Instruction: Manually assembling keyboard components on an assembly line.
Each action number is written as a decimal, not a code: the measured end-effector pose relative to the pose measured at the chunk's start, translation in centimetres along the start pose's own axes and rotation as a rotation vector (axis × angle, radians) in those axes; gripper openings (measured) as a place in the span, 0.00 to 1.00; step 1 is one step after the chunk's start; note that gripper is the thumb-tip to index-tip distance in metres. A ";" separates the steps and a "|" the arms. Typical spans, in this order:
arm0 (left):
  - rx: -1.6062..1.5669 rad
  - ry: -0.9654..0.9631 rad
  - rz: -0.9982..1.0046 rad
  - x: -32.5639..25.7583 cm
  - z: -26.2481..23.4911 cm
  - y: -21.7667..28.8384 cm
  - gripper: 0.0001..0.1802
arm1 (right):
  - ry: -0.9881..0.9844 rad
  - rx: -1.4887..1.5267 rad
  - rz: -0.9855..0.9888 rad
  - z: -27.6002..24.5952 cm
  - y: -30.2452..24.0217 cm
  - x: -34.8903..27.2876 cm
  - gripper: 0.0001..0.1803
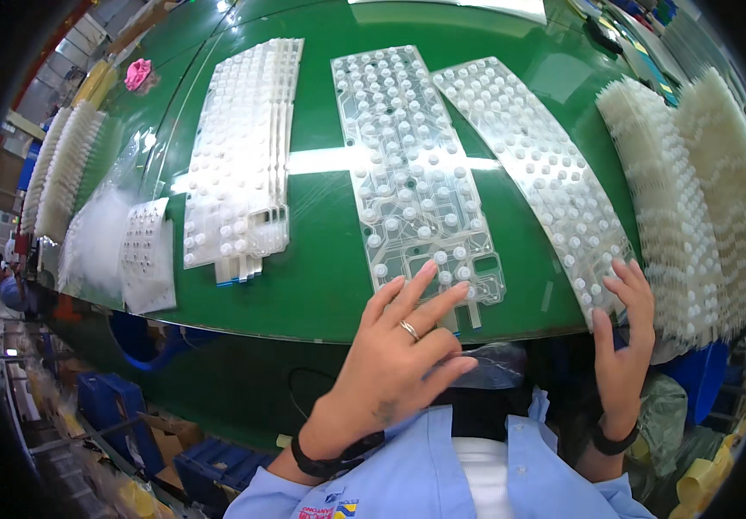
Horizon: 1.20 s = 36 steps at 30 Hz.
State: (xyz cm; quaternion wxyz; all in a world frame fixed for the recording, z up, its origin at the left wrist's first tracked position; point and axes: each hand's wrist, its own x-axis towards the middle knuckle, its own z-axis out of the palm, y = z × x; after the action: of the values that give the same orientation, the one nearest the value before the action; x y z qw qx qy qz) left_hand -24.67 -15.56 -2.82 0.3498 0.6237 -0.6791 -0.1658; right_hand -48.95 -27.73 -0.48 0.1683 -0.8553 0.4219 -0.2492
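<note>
A clear keyboard membrane (407,164) with printed circuit lines and white domes lies in the middle of the green table. My left hand (403,346), a ring on one finger, is over its near end with the fingers spread. To the right, a dome sheet (537,164) dotted with white rubber domes lies at a slant. My right hand (628,337) is at this sheet's near end, thumb and fingers apart beside its edge. Whether the fingertips press on it, I cannot tell. Left of the middle lies a fanned stack of membranes (239,147).
Thick stacks of dome sheets (662,199) stand at the right, with another stack (66,164) at the far left. A clear plastic bag (100,225) and a small dome sheet (148,255) lie near the left edge. A pink lump (137,74) sits farther back. Blue crates (226,467) stand below the table.
</note>
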 end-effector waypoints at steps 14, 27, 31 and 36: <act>-0.353 -0.075 -0.269 -2.9 0.5 2.8 0.11 | -0.358 0.443 -0.204 2.2 -5.7 -1.2 0.14; -0.237 -0.117 -0.130 -1.2 -0.1 1.7 0.15 | -0.175 0.564 -0.163 2.0 -6.0 -0.5 0.10; -0.111 0.011 -0.026 0.2 -1.4 -0.9 0.18 | -0.101 0.664 0.000 2.4 -3.5 0.9 0.08; 0.026 -0.143 0.044 0.7 -1.3 -2.1 0.16 | -0.221 0.866 0.406 3.4 -2.8 2.6 0.03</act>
State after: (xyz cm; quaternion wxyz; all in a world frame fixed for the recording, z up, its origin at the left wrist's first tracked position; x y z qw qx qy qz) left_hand -22.25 -16.26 -3.10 0.2960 0.5995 -0.7181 -0.1932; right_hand -43.88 -27.95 -1.09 0.5974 -0.6286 0.4172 -0.2718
